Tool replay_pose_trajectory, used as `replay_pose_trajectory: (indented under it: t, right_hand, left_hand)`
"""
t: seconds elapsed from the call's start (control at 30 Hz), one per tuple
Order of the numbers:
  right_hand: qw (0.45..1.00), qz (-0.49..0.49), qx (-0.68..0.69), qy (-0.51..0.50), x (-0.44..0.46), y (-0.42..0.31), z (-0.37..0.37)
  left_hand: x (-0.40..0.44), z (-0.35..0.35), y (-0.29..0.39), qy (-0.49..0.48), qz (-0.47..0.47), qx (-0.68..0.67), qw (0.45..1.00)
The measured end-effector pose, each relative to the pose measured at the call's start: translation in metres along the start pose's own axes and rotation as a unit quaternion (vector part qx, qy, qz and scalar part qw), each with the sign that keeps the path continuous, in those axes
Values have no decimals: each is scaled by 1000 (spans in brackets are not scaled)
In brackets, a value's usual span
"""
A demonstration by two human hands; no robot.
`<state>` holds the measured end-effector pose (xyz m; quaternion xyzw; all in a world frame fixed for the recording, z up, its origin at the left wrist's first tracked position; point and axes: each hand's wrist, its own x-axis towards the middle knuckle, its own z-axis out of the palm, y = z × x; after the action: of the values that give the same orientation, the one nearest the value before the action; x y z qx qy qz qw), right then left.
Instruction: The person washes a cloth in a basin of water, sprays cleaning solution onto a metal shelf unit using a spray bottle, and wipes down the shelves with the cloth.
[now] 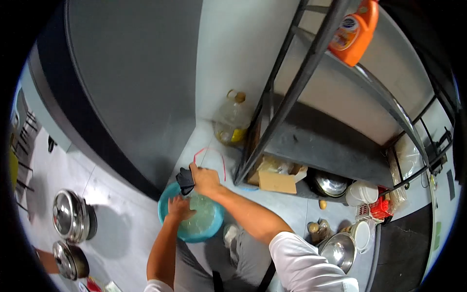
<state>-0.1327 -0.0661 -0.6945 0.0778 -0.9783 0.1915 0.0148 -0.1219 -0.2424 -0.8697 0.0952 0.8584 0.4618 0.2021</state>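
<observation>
A teal basin (195, 238) of cloudy, light-coloured water (203, 217) stands on the floor in front of my legs. My left hand (180, 208) is over the basin's left side, fingers stretched out, holding nothing I can see; whether it touches the water I cannot tell. Above the basin's far rim, my right hand (206, 181) is closed on a bunched black cloth-like thing (185, 181). A thin red strap (210, 149) loops up beside that hand and hangs down to its right; where it is attached is hidden.
A dark metal shelf rack (292, 100) rises on the right, with an orange detergent bottle (352, 36) high up. A large clear jug (232, 119) stands by the wall. Lidded metal pots (68, 216) are at left; a metal bowl (339, 253) and white buckets (362, 192) at right.
</observation>
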Motion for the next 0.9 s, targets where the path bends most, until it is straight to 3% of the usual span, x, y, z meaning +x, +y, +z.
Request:
replay_pose_trajectory:
  t: [0.07,0.1,0.13,0.17,0.2,0.27,0.33,0.4,0.47,0.57,0.6,0.63,0.67,0.7,0.77,0.8,0.87,0.9]
  right_hand:
    - [991,83,105,-6,0,-10,-24]
    - [987,61,144,27,4,-13,-31]
    - [980,40,184,59,8,-19,-36]
    - [970,21,224,89,7,-23,-45]
    - [953,19,278,115,6,-32,-60]
    - [906,17,389,163,0,-56,-99]
    - [871,40,430,235,-33,-61,-90]
    - [832,98,522,157,-98,-70,-102]
    - [797,97,548,234,-154,-88,-114]
    - [713,252,651,66,-211,-126,-257]
    - [757,258,591,108,-229,-128,-278]
    - [784,290,542,85,-242,-131,-315]
    - [808,322,491,58,-249,-134,-357]
    - [796,316,512,70,-260,-137,-385]
    - [789,299,529,87,-277,-139,-424]
    - [800,281,522,95,-281,-138,-447]
    - [758,304,564,121,-294,-145,-494]
    - [782,317,523,118,-302,-148,-519]
  left_hand:
    - [-3,-25,29,16,50,184,982]
    - [-8,-42,75,-26,-90,53,994]
    - [-6,-49,96,18,-66,-135,988]
    - [-6,-51,115,55,-43,-320,945]
    - [-4,-55,132,88,-23,-494,865]
    - [-25,-70,165,31,11,-623,782]
    - [-72,-87,243,6,21,-705,709]
    - [-115,-86,272,-23,40,-662,748]
    - [-153,-75,280,-12,-86,-640,764]
    - [-214,-100,366,-90,-142,-485,858]
    - [-237,-103,400,-106,-165,-451,871]
    - [-249,-99,424,-90,-176,-458,866]
    - [-263,-109,455,-146,-181,-488,842]
    - [-272,-111,464,-204,-216,-526,797]
    - [-299,-132,535,-270,-161,-508,802]
    - [-315,-146,579,-263,-195,-497,803]
    - [-331,-148,625,-243,-187,-508,805]
    - [-337,-147,642,-214,-185,-513,810]
